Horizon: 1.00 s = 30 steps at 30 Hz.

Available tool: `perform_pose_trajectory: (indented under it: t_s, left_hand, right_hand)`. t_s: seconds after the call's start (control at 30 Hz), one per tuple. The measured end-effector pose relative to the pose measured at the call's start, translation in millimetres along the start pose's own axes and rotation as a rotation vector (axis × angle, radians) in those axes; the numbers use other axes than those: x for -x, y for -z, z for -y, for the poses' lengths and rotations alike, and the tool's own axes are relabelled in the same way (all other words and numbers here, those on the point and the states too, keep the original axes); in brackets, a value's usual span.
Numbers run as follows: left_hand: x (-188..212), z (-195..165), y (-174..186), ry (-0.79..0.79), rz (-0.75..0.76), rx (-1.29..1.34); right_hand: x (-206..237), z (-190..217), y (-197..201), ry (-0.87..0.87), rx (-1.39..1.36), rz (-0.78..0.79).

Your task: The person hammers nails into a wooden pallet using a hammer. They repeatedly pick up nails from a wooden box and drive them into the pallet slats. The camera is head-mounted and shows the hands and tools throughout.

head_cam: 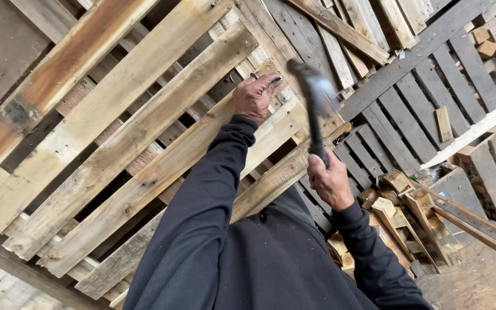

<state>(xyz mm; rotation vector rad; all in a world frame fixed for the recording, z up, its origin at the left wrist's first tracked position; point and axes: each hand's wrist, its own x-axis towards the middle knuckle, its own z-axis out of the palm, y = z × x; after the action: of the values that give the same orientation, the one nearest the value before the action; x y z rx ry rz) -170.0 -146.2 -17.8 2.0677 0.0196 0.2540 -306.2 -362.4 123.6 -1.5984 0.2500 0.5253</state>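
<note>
Currently, right hand (329, 182) grips hammer (315, 109) handle, head raised above; left hand (255, 96) rests flat, fingers open, on pallet board (162, 166).

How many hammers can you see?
1. The hammer is in the right hand, with its head raised over the wooden pallet beside the left hand. Others may be hidden among the wood scraps.
</note>
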Motion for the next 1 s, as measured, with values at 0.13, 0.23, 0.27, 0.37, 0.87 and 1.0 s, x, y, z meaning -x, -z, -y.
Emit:
perform_pose_trajectory:
  t_s: [0.13,0.23,0.27,0.37,0.87,1.0]
  left_hand:
    - [-3,4,5,-0.121,0.000,0.107]
    - [4,2,15,-0.075,-0.179,0.162]
    - [8,0,19,0.006,-0.269,0.140]
    - [15,-9,28,0.137,-0.467,0.085]
    - [17,-22,31,0.124,-0.525,0.126]
    - [8,-21,32,0.110,-0.573,-0.024]
  right_hand:
    - [2,30,16,-0.026,0.180,-0.070]
    - [11,72,31,0.697,-0.193,0.171]
    - [8,85,35,0.773,-0.209,0.141]
    - [-10,95,24,0.896,-0.179,0.127]
    - [-13,93,31,0.802,0.009,-0.016]
    - [-11,56,8,-0.142,0.404,-0.035]
